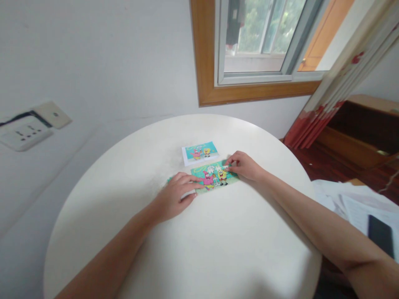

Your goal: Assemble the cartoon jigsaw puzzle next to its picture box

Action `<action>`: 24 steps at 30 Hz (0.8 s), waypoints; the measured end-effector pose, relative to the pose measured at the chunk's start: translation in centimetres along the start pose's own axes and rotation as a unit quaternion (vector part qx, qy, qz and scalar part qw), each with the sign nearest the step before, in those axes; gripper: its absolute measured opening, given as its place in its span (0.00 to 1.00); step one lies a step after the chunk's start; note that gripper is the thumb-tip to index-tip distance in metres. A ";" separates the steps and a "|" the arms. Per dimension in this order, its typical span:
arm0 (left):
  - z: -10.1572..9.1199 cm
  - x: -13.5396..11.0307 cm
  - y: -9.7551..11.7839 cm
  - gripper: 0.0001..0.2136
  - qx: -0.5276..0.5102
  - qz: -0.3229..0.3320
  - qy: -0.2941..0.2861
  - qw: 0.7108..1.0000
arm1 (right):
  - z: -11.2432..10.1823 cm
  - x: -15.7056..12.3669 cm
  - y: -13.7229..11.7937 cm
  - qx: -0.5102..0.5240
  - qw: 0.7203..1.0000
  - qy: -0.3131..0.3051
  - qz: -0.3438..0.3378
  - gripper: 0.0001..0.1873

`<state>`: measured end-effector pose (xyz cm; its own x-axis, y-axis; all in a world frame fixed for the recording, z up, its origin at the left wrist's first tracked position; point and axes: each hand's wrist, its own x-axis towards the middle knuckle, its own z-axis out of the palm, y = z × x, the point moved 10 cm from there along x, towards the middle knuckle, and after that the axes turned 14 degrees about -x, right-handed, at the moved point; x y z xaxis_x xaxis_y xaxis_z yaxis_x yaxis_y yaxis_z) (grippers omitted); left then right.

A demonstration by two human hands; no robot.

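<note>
A green cartoon jigsaw puzzle [215, 176] lies flat near the middle of the round white table [187, 249]. My left hand [176, 197] rests on the puzzle's left end, fingers stretched flat over it. My right hand [245, 165] is at the puzzle's right end, fingertips pinched together on a small piece at the top edge. Just behind the puzzle lies a small reference picture [199, 152] with the same cartoon figures on a white card.
A white wall with a power socket [26, 133] is at the left. A wood-framed window [258, 54] and a curtain [339, 79] stand behind the table. At the right lie papers [352, 199] and a dark phone [380, 234], beside a wooden cabinet [361, 124].
</note>
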<state>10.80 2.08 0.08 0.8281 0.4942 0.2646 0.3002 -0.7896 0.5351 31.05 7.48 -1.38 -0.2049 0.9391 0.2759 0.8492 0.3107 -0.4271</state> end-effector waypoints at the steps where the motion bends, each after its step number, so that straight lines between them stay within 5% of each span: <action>1: 0.1 0.0 0.0 0.16 0.001 0.001 -0.002 1.000 | -0.1 0.0 0.0 -0.002 1.000 0.002 0.002 0.12; 18: -0.2 -0.1 0.0 0.16 -0.005 0.002 0.007 1.000 | -1.4 -1.0 -0.4 -0.110 0.994 -0.012 -0.006 0.06; 20: -2.0 -0.2 0.1 0.14 0.004 0.012 0.055 0.998 | -1.4 -1.0 -0.4 -0.117 0.993 -0.016 -0.001 0.06; 24: -9.9 -3.0 -1.3 0.09 0.053 -0.042 0.326 0.943 | -1.4 -1.2 -0.4 -0.122 0.992 -0.018 -0.003 0.07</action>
<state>3.24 5.22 6.54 0.3435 0.6478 0.6800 0.4265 -0.7527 0.5016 31.61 5.98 -0.34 -0.2242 0.9433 0.2450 0.9396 0.2759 -0.2026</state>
